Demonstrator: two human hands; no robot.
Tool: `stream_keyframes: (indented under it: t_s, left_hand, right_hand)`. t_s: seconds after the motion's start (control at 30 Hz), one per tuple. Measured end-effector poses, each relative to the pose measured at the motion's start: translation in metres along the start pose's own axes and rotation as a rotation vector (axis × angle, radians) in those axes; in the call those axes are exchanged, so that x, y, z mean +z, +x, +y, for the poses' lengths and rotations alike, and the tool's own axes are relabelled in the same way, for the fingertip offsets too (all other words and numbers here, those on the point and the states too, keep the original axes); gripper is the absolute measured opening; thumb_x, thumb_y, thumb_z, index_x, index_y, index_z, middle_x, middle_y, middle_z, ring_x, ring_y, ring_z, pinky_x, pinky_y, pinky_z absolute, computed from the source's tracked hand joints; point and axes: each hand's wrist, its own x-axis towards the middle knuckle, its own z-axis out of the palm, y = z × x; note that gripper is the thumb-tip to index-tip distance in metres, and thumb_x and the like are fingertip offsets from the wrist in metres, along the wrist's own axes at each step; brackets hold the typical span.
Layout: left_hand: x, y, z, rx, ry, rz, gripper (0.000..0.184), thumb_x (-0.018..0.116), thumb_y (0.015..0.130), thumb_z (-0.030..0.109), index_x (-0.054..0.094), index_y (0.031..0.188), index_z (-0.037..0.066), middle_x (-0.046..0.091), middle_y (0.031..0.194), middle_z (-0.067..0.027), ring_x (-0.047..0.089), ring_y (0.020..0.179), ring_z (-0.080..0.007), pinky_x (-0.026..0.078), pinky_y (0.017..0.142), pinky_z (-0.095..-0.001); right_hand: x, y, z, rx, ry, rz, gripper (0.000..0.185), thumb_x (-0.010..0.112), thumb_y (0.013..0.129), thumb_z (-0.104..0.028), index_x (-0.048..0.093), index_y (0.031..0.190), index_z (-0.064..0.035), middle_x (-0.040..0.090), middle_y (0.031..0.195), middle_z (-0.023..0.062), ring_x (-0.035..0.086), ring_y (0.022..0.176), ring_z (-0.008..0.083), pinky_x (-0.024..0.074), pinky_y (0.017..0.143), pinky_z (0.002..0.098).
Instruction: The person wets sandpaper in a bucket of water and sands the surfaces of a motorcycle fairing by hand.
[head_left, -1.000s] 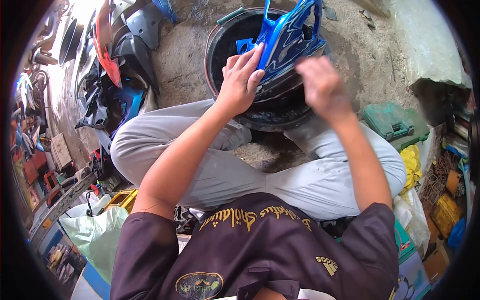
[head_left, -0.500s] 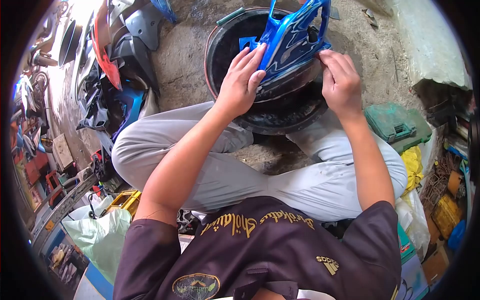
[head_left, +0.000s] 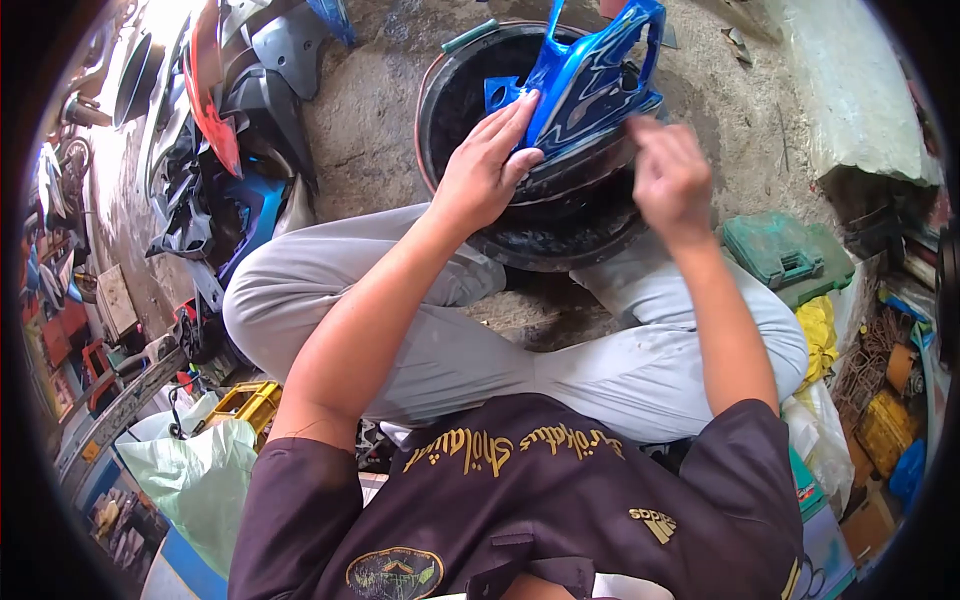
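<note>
A glossy blue plastic fairing panel (head_left: 590,95) with silver-white swirls rests tilted over a black bucket (head_left: 436,130). My left hand (head_left: 482,168) holds the panel's left side, its fingers laid along the edge and its thumb at the lower corner. Close to the panel's lower right edge is my right hand (head_left: 676,180), blurred by motion, with its fingers curled together. Whether anything small is pinched in them is hidden. The bucket stands between my bent legs in grey trousers (head_left: 330,270), and its green handle grip (head_left: 470,36) lies against the far rim.
Motorcycle body panels, among them a red one (head_left: 208,100) and a black one (head_left: 270,130), are piled at the left. A green tool case (head_left: 770,250) and a yellow bag (head_left: 818,338) lie by my right knee. A pale block (head_left: 860,90) stands at the far right.
My right hand has drawn back slightly toward me from the panel's right edge, its fingers more curled. The panel and my left hand have shifted slightly right in view.
</note>
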Motion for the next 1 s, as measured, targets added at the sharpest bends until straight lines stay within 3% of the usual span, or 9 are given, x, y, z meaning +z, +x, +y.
stream_keyframes:
  t_s: [0.17, 0.27, 0.3, 0.43, 0.57, 0.67, 0.8, 0.93, 1.0]
  left_hand:
    - [0.001, -0.001, 0.000, -0.018, -0.007, -0.005, 0.067, 0.063, 0.107, 0.031, 0.043, 0.164, 0.004, 0.053, 0.160, -0.0227, 0.051, 0.149, -0.0402, 0.040, 0.123, -0.0441]
    - [0.000, 0.000, 0.001, -0.030, -0.033, 0.000, 0.066, 0.065, 0.106, 0.030, 0.044, 0.163, 0.005, 0.054, 0.160, -0.0228, 0.051, 0.148, -0.0405, 0.040, 0.123, -0.0443]
    - [0.002, -0.001, 0.002, -0.030, -0.039, 0.014, 0.066, 0.066, 0.105, 0.030, 0.046, 0.162, 0.005, 0.055, 0.159, -0.0229, 0.051, 0.148, -0.0409, 0.041, 0.123, -0.0448]
    - [0.003, 0.001, 0.001, -0.011, -0.060, 0.032, 0.066, 0.067, 0.104, 0.030, 0.047, 0.162, 0.005, 0.055, 0.158, -0.0232, 0.051, 0.147, -0.0412, 0.041, 0.123, -0.0450]
    - [0.000, 0.001, 0.001, -0.018, -0.039, 0.023, 0.065, 0.066, 0.105, 0.030, 0.047, 0.162, 0.004, 0.055, 0.158, -0.0233, 0.051, 0.148, -0.0407, 0.041, 0.123, -0.0455]
    - [0.000, 0.003, 0.002, -0.017, -0.033, 0.015, 0.065, 0.066, 0.105, 0.031, 0.047, 0.162, 0.004, 0.055, 0.158, -0.0232, 0.050, 0.148, -0.0406, 0.040, 0.123, -0.0461]
    - [-0.002, 0.003, 0.002, 0.009, 0.000, -0.005, 0.065, 0.066, 0.105, 0.031, 0.047, 0.162, 0.004, 0.055, 0.158, -0.0229, 0.051, 0.148, -0.0409, 0.041, 0.123, -0.0466]
    - [-0.001, 0.003, 0.000, 0.002, -0.020, 0.007, 0.066, 0.066, 0.105, 0.031, 0.046, 0.162, 0.005, 0.055, 0.158, -0.0223, 0.051, 0.147, -0.0412, 0.042, 0.122, -0.0468]
    - [-0.001, 0.004, 0.000, 0.019, -0.004, 0.008, 0.066, 0.066, 0.105, 0.031, 0.045, 0.163, 0.005, 0.056, 0.158, -0.0219, 0.052, 0.146, -0.0414, 0.042, 0.122, -0.0466]
  right_hand:
    - [0.009, -0.004, -0.034, -0.162, 0.144, -0.019, 0.028, 0.069, 0.084, 0.008, 0.075, 0.111, 0.0008, 0.076, 0.111, 0.0135, 0.070, 0.095, 0.0341, 0.0595, 0.087, 0.0410]
    - [0.003, -0.008, -0.001, -0.037, 0.003, -0.026, 0.031, 0.070, 0.084, 0.008, 0.074, 0.113, 0.0006, 0.076, 0.114, 0.0141, 0.069, 0.094, 0.0324, 0.0595, 0.088, 0.0403]
    - [0.005, -0.001, 0.005, -0.032, 0.051, 0.076, 0.031, 0.070, 0.083, 0.009, 0.074, 0.113, 0.0003, 0.075, 0.109, 0.0147, 0.069, 0.093, 0.0325, 0.0594, 0.087, 0.0407]
    - [0.014, -0.009, -0.033, -0.152, 0.164, 0.006, 0.032, 0.069, 0.082, 0.010, 0.074, 0.113, 0.0009, 0.076, 0.112, 0.0153, 0.069, 0.094, 0.0344, 0.0595, 0.086, 0.0424]
    - [0.011, -0.009, 0.014, -0.035, -0.024, 0.102, 0.033, 0.071, 0.083, 0.008, 0.074, 0.115, -0.0003, 0.076, 0.116, 0.0148, 0.069, 0.094, 0.0324, 0.0591, 0.087, 0.0410]
    - [0.015, -0.020, -0.008, -0.205, 0.030, -0.002, 0.034, 0.068, 0.083, 0.009, 0.075, 0.116, 0.0002, 0.077, 0.119, 0.0153, 0.070, 0.097, 0.0343, 0.0593, 0.088, 0.0423]
    - [0.007, -0.006, 0.008, -0.031, -0.054, 0.101, 0.031, 0.070, 0.085, 0.007, 0.075, 0.115, -0.0010, 0.077, 0.118, 0.0148, 0.070, 0.097, 0.0326, 0.0589, 0.088, 0.0419]
    - [0.017, -0.015, -0.021, -0.149, 0.104, 0.016, 0.035, 0.067, 0.082, 0.010, 0.074, 0.115, -0.0005, 0.078, 0.118, 0.0133, 0.071, 0.097, 0.0327, 0.0594, 0.089, 0.0430]
    - [0.016, -0.011, -0.013, -0.098, 0.079, 0.059, 0.032, 0.068, 0.084, 0.009, 0.074, 0.114, -0.0007, 0.077, 0.119, 0.0126, 0.070, 0.094, 0.0321, 0.0594, 0.089, 0.0423]
